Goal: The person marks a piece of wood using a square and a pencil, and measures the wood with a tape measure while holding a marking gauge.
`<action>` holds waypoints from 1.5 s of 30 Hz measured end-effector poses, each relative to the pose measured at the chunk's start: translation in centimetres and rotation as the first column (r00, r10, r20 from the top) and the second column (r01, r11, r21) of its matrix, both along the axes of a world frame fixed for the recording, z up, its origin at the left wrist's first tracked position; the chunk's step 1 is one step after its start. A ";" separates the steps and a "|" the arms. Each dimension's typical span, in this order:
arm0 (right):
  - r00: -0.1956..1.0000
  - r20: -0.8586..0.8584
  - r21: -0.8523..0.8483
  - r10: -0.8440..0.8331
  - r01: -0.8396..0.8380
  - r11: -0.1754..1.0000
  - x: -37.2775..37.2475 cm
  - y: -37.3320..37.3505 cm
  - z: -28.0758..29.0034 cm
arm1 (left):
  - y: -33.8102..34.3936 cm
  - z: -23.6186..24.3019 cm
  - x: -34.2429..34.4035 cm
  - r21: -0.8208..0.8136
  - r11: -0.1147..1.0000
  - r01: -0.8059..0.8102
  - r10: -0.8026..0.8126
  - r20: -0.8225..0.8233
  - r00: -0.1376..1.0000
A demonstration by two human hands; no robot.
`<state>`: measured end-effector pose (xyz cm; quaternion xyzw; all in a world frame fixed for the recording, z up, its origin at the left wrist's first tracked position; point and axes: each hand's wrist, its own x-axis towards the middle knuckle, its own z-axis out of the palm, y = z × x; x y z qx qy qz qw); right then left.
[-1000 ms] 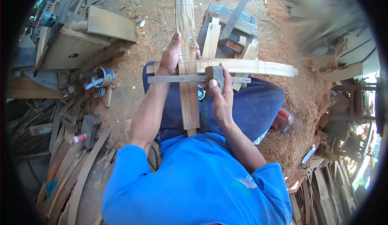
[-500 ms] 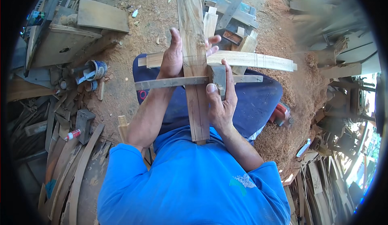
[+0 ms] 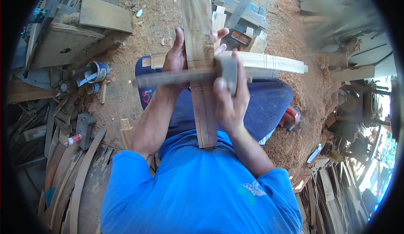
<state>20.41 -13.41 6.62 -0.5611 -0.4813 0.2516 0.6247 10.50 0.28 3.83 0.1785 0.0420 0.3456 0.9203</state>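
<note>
A long wooden board (image 3: 198, 32) with pencil lines across it runs away from my torso over my lap. My left hand (image 3: 176, 59) cradles it from beneath, thumb up along the left side and fingertips showing past the right edge. In my right hand (image 3: 231, 103) is a marking gauge (image 3: 229, 72), its block gripped between thumb and fingers against the board's right edge. The gauge's beam lies crosswise over the board and past my left wrist, blurred by motion. Behind, a curved wooden piece (image 3: 273, 60) with tenoned ends rests across my thighs.
Beyond my knees lie a blue-topped object (image 3: 256, 11) and cut wood pieces. Sawdust (image 3: 290, 150) is heaped at right, beside a red tool (image 3: 290, 118). A white-blue bucket (image 3: 100, 72), a boxy wooden piece (image 3: 67, 44) and scrap strips stand at left.
The gauge has shifted and tilted slightly on the board, its beam now blurred and lower at the left end. My right hand has turned with it; the left hand stays under the board.
</note>
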 end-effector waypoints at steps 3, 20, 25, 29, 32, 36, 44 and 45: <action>1.000 -0.014 -0.050 0.000 -0.001 0.999 0.0 0.2 1.0 | -0.3 0.5 -0.2 -0.017 0.987 0.162 -0.156 0.187 0.970; 0.965 -0.257 -0.083 -0.052 0.031 0.996 0.9 -0.5 -1.9 | -0.7 -2.1 -0.3 0.093 0.991 0.093 -0.088 -0.057 0.994; 0.786 -0.579 -0.049 -0.218 0.234 0.971 4.5 -6.4 -2.1 | -3.7 -4.9 -0.7 0.102 0.993 0.056 -0.017 -0.352 0.936; 0.880 -0.379 -0.350 -0.286 0.151 0.925 5.0 -12.0 -2.7 | -2.0 -6.8 1.9 -0.096 0.990 0.101 -0.126 -0.309 0.943; 0.864 -0.418 -0.446 -0.282 0.075 0.892 3.6 -13.8 -2.3 | -1.0 -8.1 3.8 -0.041 0.991 0.130 -0.136 -0.311 0.941; 0.892 -0.384 -0.529 -0.240 0.001 0.849 2.8 -13.0 -0.1 | -0.8 -11.0 5.0 -0.099 0.976 0.195 -0.211 -0.199 0.957; 0.950 -0.281 -0.577 -0.134 -0.055 0.815 1.6 -12.0 -1.3 | -1.9 -10.8 5.3 -0.109 0.988 0.109 -0.123 -0.131 0.984; 0.941 -0.307 -0.578 -0.141 -0.067 0.813 1.4 -12.1 -1.3 | -2.1 -10.6 5.4 -0.145 0.985 0.096 -0.111 -0.106 0.988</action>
